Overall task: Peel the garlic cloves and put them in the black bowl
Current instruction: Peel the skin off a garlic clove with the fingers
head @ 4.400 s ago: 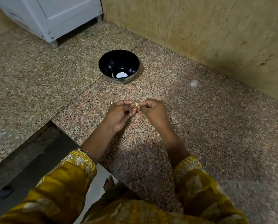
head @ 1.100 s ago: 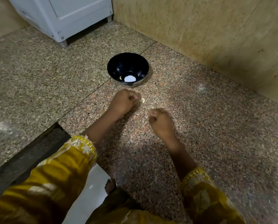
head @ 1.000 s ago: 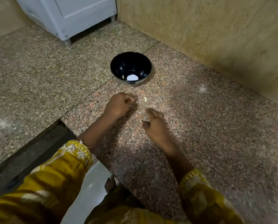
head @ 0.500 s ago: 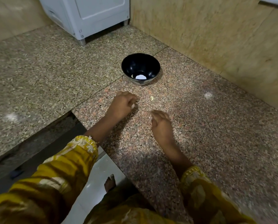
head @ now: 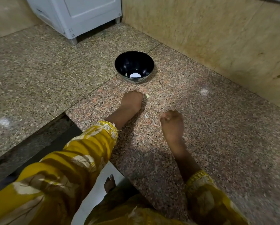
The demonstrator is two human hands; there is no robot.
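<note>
Both hands pinched one clove together 4.4 s ago; now they rest apart on the granite counter [head: 217, 143]. Fingers of left hand [head: 132, 101] curled under in a fist, contents hidden. A loose garlic clove [head: 146, 96] lies on the counter just beside its knuckles, short of the black bowl [head: 132, 62]. Fingers of right hand [head: 172, 122], flatter 0.5 s ago, now curled; any pinch cannot be told. Skin scraps [head: 154, 122] lie between the hands. A peeled clove [head: 126, 74] remains in the bowl.
</note>
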